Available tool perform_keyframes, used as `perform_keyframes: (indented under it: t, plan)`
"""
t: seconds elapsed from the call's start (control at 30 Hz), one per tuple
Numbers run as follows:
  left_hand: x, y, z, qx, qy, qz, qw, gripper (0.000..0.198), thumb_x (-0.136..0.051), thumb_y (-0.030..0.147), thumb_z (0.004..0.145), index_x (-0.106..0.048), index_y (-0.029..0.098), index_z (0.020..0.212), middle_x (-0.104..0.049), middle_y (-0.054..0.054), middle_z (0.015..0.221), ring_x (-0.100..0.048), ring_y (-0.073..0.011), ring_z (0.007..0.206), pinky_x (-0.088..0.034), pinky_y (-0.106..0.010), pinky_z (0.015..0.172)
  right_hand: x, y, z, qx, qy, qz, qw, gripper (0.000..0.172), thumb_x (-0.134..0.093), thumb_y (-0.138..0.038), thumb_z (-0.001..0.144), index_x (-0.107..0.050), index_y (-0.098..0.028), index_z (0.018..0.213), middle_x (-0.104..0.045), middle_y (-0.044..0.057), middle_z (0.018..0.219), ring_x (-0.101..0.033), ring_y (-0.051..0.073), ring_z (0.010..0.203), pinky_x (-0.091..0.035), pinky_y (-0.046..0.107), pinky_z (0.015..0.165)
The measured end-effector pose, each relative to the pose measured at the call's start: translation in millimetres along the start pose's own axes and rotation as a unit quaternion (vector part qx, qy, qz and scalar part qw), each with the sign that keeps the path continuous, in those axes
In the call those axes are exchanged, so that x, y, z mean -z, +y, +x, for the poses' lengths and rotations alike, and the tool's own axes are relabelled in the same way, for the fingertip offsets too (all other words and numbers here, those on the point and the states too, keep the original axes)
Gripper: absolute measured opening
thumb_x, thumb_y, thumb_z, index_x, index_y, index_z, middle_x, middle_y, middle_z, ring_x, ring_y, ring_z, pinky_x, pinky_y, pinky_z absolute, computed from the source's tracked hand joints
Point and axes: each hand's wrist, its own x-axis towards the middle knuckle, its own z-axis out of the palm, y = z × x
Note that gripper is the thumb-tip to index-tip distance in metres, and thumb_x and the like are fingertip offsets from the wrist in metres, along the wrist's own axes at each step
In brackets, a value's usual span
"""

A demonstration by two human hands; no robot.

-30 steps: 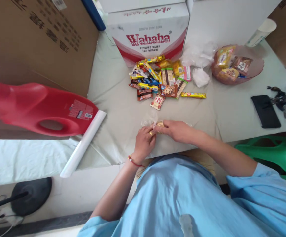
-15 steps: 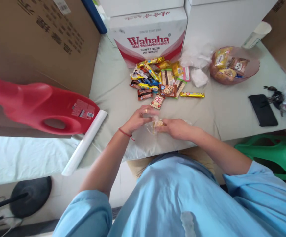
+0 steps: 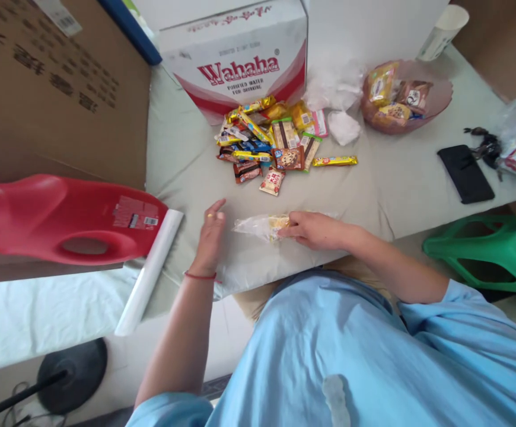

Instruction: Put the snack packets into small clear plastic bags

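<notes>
My right hand (image 3: 314,229) grips a clear plastic bag (image 3: 254,226) with a yellowish packet (image 3: 279,224) inside it, low over the near part of the table. The bag's loose end stretches out to the left, away from the fingers. To the left of the bag, my left hand (image 3: 210,240) is apart from it, holding nothing, its fingers stretched out. Beyond both hands lies a heap of wrapped snacks (image 3: 258,137). At its near edge is a small cream and red packet (image 3: 272,181), and a yellow snack stick (image 3: 335,161) lies to its right.
A Wahaha carton (image 3: 244,65) stands behind the heap. Crumpled clear bags (image 3: 334,89) and a pink bowl (image 3: 438,110) with snacks are at the back right. A black phone (image 3: 465,174) lies right. A red jug (image 3: 69,219) and white roll (image 3: 151,273) are at left.
My left hand has let go of the bag and moved left, its fingers now stretched. The bag's end lies spread out. My right hand still holds it. The whole view has shifted a little.
</notes>
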Motion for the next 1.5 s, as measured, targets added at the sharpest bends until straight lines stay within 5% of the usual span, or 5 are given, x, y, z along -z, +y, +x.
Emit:
perform_keyframes:
  t: [0.17,0.4,0.73,0.9,1.5]
  plan:
    - [-17.2,32,21,0.031,-0.125,0.039,0.991,0.034,-0.079,0.049,0.076,-0.071,0.020,0.094,-0.054,-0.013,0.156,-0.031,-0.0413,0.158,-0.022,-0.059,0.131,-1,-2,0,-0.019,-0.005,0.001,1.000,0.043,-0.054,-0.022,0.106,-0.068,-0.034,0.145,-0.064,0.010,0.113,-0.058,0.023,0.092,-0.038,0.030,0.075]
    - [1.3,87,-9,0.170,-0.117,-0.117,0.971,0.024,-0.071,0.040,0.082,-0.059,0.021,0.089,-0.057,0.006,0.066,-0.054,-0.0128,0.060,-0.045,-0.026,0.063,-8,-4,-2,0.003,0.015,0.003,1.000,0.037,-0.051,-0.020,0.106,-0.076,-0.029,0.132,-0.066,0.011,0.108,-0.059,0.025,0.094,-0.042,0.033,0.079]
    - [-79.5,134,-22,-0.030,-0.110,0.054,0.992,0.045,-0.051,0.017,0.085,-0.072,0.016,0.125,-0.066,-0.015,0.126,-0.062,-0.0286,0.121,-0.052,-0.046,0.107,-9,4,-39,0.065,0.114,0.131,0.983,0.034,-0.061,-0.020,0.100,-0.072,-0.022,0.131,-0.066,0.013,0.137,-0.060,0.027,0.127,-0.048,0.045,0.110]
    - [-90.8,141,-43,-0.069,-0.133,0.285,0.947,0.058,-0.054,0.014,0.089,-0.059,0.011,0.147,-0.060,-0.022,0.147,-0.058,-0.0353,0.128,-0.050,-0.049,0.099,-25,11,-48,-0.248,0.258,0.037,0.933,0.037,-0.061,-0.029,0.100,-0.068,-0.015,0.133,-0.065,0.020,0.125,-0.059,0.034,0.114,-0.052,0.049,0.099]
    - [-83.3,127,-49,-0.113,-0.105,0.271,0.950,0.041,-0.051,0.010,0.094,-0.071,0.009,0.130,-0.070,-0.021,0.137,-0.061,-0.0334,0.133,-0.048,-0.050,0.108,12,-33,46,-0.226,0.097,0.032,0.969,0.028,-0.044,-0.022,0.109,-0.070,-0.014,0.111,-0.069,0.014,0.114,-0.064,0.022,0.093,-0.045,0.031,0.080]
